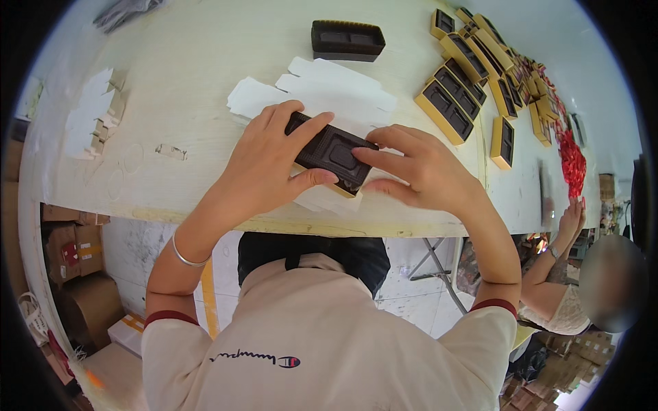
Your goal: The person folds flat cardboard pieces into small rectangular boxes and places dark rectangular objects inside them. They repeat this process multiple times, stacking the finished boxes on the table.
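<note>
A gold-edged box with a black moulded plastic tray [340,152] in it lies tilted in front of me, over flat white card pieces. My left hand [272,161] wraps around its left end, thumb along the near side and fingers over the far side. At the right end, my right hand [419,164] has bent fingertips on the tray's surface, with its thumb by the box's near edge. The fingers partly cover both ends. Flat white cut-out cartons [336,85] lie beneath and beyond the box.
Stacked black trays [347,41] stand at the back. Gold boxes with black trays [445,109] pile up on the right, leading to red ribbon-like material [571,161]. Folded white cartons [96,116] stand at left. Another person's hand [570,218] rests near the right table edge.
</note>
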A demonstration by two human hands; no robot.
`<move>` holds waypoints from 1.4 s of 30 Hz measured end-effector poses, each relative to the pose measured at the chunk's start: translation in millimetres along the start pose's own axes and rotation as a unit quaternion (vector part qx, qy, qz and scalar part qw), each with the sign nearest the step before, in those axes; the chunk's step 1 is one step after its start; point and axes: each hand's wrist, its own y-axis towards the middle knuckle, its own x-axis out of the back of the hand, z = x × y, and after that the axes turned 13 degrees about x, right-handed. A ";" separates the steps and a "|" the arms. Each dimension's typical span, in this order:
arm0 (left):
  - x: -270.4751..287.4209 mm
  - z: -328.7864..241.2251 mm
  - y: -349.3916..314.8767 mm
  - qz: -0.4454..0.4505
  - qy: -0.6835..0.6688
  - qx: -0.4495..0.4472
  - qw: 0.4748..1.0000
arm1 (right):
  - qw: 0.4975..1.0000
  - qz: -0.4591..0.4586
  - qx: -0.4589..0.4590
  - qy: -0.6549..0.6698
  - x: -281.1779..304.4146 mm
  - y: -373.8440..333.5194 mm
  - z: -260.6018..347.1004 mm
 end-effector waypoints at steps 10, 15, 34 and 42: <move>1.0 2.7 7.7 -0.025 0.043 -0.098 0.994 | 0.980 -0.016 0.089 -0.179 -19.7 6.9 6.7; 1.5 -3.7 8.0 -0.017 0.069 -0.087 0.994 | 0.996 -0.004 0.069 -0.050 -11.2 7.7 -0.1; 2.6 6.7 13.0 0.014 0.080 -0.110 0.991 | 0.991 0.125 0.051 0.014 1.5 12.0 -4.3; 3.8 -3.6 4.3 0.016 0.186 -0.130 0.974 | 0.993 -0.017 -0.057 -0.107 -53.2 -20.3 31.8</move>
